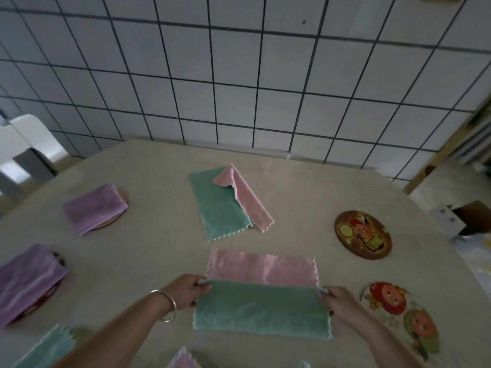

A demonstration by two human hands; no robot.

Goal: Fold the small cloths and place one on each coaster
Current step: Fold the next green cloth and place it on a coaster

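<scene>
While the near edge of a fluffy two-sided cloth (pixel 261 301), mint green on one face and pink on the other with pinked zigzag edges, is lifted over itself, its two folded-over corners are pinched: one by the left hand (pixel 186 292), which wears a thin silver bangle (pixel 167 305), the other by the right hand (pixel 338 304). Both hands are closed around the fabric, thumbs on top. The green half is laid toward six o'clock, and a pink strip is left exposed toward twelve o'clock on the pale speckled stone-like tabletop (pixel 148 256).

At twelve o'clock from that cloth, a second green-and-pink cloth (pixel 225 205) is seen lying loosely, its pink corner turned back. At two o'clock a round dark coaster with a cartoon print (pixel 362 235) is left bare, and at three o'clock a pale round coaster printed with red fruit faces (pixel 401 320) is likewise uncovered. At ten o'clock a folded lilac plush cloth (pixel 94 208) is set on a round wooden coaster (pixel 123 197); at nine o'clock another folded lilac cloth (pixel 29 280) is draped over a dark coaster (pixel 57 257). A wall of white square tiles with dark grout (pixel 239 75) is seen behind.
</scene>
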